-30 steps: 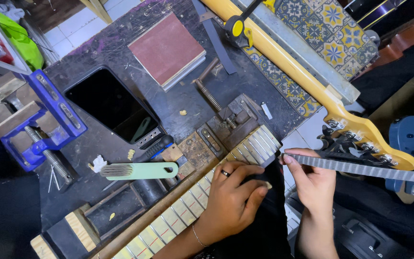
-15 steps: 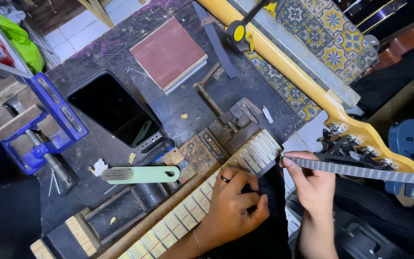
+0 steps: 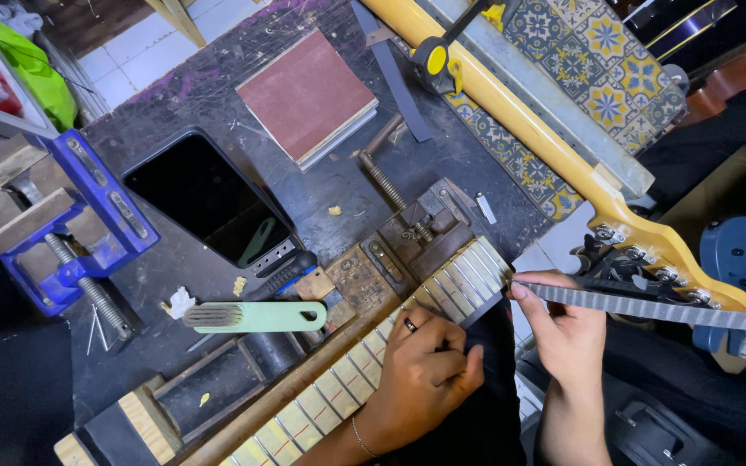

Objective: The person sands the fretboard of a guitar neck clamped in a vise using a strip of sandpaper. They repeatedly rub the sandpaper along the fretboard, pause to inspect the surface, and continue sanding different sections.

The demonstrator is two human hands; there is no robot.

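Two hands worked the fretboard lying at six o'clock on the counter: left hand pressed flat on it, right hand pinching a long file at its end. Steady, level strokes would serve best.

A blue vise, pale green brush, yellow guitar neck and blue-and-yellow patterned tiles.

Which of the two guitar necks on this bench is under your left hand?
The pale fretted neck lying flat under the left hand, its end met by the file in the right hand. The glossy yellow neck lies untouched beyond.
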